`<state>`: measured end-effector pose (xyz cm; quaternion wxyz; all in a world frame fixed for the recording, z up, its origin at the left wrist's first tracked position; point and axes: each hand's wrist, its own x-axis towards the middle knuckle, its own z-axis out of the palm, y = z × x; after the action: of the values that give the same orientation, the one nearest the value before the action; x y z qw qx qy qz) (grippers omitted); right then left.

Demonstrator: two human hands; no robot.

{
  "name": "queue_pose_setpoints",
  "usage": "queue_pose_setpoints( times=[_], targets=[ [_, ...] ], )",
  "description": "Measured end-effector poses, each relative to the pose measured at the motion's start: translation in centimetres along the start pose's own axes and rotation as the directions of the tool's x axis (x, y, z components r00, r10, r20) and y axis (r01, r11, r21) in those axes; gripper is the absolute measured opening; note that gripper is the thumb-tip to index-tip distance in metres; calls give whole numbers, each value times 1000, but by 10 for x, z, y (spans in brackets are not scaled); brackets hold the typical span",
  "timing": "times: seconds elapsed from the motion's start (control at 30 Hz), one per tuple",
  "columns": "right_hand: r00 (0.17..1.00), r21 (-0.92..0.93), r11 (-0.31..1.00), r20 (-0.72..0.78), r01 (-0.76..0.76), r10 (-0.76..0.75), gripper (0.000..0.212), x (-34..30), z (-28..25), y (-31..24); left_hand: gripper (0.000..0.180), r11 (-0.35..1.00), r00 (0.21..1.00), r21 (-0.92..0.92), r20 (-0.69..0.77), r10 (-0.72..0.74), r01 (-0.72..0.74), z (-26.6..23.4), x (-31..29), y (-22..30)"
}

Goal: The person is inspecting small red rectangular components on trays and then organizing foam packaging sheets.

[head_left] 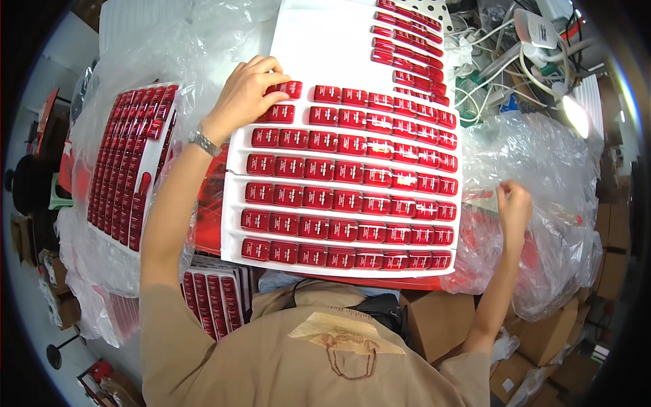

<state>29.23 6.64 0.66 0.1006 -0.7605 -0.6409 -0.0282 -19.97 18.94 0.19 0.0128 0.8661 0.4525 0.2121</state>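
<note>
Cardboard boxes [441, 319], white tray [298, 41], tangled cables [502, 61], plastic bag [549, 163]

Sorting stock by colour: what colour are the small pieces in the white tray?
Glossy red pieces, clearest in the head view.

red pack [290, 89] — small, glossy, flat | top-left slot of white tray [298, 41] — rows of red packs

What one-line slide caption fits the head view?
Left hand rests on a white tray of red packets; right hand reaches into clear plastic bag.
</note>
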Motion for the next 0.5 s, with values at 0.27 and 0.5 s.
queue_pose_setpoints(
  times=[0.27, 0.5],
  targets=[
    [989, 988, 134, -59, 77, -136, 21, -13, -36, -207, 30, 544, 994, -839, -51, -95, 9, -1, -7, 120],
    [869, 569, 667, -207, 481, -450, 20, -48, -30, -165, 25, 202, 974, -970, 94, -204, 136, 1, -13, 142]
  ],
)
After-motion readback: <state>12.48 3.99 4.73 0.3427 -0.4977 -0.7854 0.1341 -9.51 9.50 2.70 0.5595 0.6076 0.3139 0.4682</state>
